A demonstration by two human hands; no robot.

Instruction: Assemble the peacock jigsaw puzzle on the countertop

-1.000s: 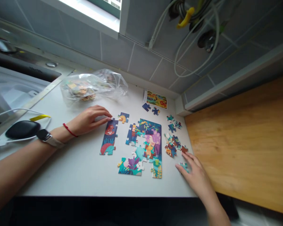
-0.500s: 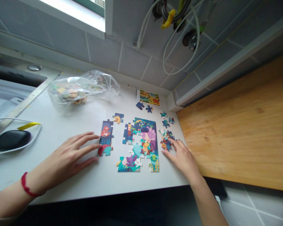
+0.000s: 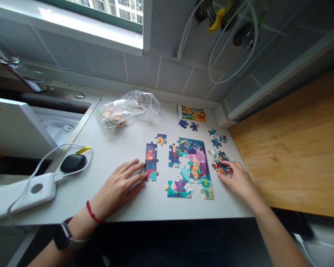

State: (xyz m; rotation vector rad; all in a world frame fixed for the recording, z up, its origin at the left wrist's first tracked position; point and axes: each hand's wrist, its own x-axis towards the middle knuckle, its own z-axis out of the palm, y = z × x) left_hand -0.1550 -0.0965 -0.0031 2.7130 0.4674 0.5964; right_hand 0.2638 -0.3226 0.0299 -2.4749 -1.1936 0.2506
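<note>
My left hand [image 3: 124, 181] lies flat on the counter, fingers spread, its fingertips at the left edge of a joined strip of jigsaw puzzle pieces [image 3: 151, 163] with a red animal on it. At the right, my right hand [image 3: 236, 180] has its thumb and fingers apart around a small pile of loose puzzle pieces [image 3: 219, 161], touching them. Between the hands is a partly joined puzzle [image 3: 198, 159] with a purple animal and plants; gaps show in its middle. A single piece with a yellow shape [image 3: 161, 139] sits above the strip.
Behind lie two dark pieces [image 3: 194, 127] and a picture card [image 3: 193, 113]. A clear plastic bag of pieces [image 3: 114, 115] rests at the back left. Left are a black rounded device [image 3: 72, 163], a white power strip [image 3: 36, 191] and a sink. A wooden panel [image 3: 295, 148] bounds the right.
The view has swung left, so everything appears shifted right. My right fingers have curled in a little more over the loose pieces. My left hand stays by the strip.
</note>
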